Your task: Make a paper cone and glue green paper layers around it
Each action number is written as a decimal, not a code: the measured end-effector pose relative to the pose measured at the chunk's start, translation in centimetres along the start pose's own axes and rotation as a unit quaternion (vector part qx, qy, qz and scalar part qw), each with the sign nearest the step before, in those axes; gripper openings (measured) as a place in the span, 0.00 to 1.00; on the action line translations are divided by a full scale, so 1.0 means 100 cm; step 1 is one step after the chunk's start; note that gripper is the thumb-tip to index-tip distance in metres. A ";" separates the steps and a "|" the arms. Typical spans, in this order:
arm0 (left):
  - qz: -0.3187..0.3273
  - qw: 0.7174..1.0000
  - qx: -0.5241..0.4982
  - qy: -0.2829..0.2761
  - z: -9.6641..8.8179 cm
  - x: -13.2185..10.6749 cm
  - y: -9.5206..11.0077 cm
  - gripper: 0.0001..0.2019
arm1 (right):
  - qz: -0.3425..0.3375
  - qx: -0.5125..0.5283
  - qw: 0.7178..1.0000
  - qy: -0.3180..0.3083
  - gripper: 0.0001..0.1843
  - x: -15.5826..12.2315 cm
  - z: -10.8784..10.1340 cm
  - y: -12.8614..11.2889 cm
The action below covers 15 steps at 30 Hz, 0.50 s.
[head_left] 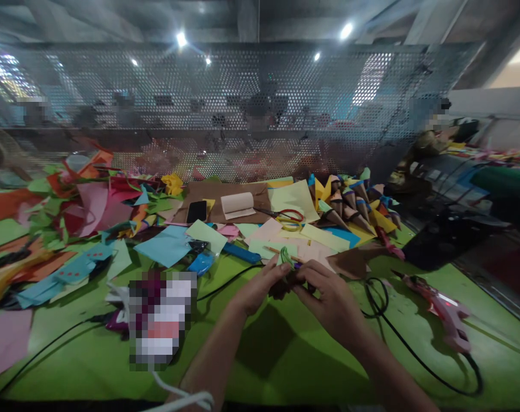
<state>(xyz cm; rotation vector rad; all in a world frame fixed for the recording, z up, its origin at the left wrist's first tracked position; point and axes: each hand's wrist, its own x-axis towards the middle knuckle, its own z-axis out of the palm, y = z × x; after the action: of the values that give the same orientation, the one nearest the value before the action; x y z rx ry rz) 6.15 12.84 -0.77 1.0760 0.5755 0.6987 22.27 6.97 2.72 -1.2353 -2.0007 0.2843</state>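
Observation:
My left hand [260, 289] and my right hand [329, 297] meet over the green table [286, 355], both with fingers pinched round a small dark paper piece [288, 281]. A green paper strip [286, 256] sticks up from between the fingertips. Coloured paper sheets [286, 237] lie just beyond the hands.
A pink glue gun [444, 312] with a black cord [397, 337] lies to the right. Red-handled scissors [288, 216], a phone [196, 211], a white paper roll [237, 204] and several paper cones [350, 206] sit farther back. Scrap paper [83, 200] is piled at left. A perforated metal screen [243, 109] stands behind.

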 end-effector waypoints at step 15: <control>-0.009 0.999 0.017 0.025 0.001 -0.002 0.003 0.24 | -0.028 0.008 0.996 0.079 0.07 -0.005 -0.008 -0.004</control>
<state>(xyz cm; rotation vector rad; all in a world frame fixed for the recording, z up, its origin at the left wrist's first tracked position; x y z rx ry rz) 6.03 12.74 -0.46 1.0862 0.6420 0.7046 22.71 6.25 3.26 -1.1528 -1.8904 0.1709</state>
